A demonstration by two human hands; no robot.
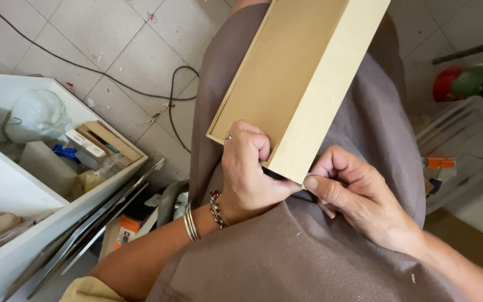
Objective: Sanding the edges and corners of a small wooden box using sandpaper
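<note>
- Between the two hands, at the near corner of a long flat box (pixel 292 72), the work is going on: the person is handling that corner, and I judge this to be a fitting or checking step on the box's edge.
- The left hand (pixel 247 168) is curling its fingers over the corner from the left, closed on the box's rim and steadying it on the lap.
- The right hand (pixel 359 196) is pinching narrowly just below the corner, thumb against forefinger; whether something small is sitting in the pinch is hidden.
- The next move is likely calling for a firm left grip and fine pressure exactly at the corner.
- The box is looking like smooth matte tan fibreboard, with square edges and a shallow recessed panel.
- Under the hands, the brown ribbed cloth (pixel 308 263) of the lap is lying soft and slightly dusty.
- Left of the left hand, a white shelf unit (pixel 6 184) is holding a crumpled plastic bag (pixel 37 114) and small cartons.
</note>
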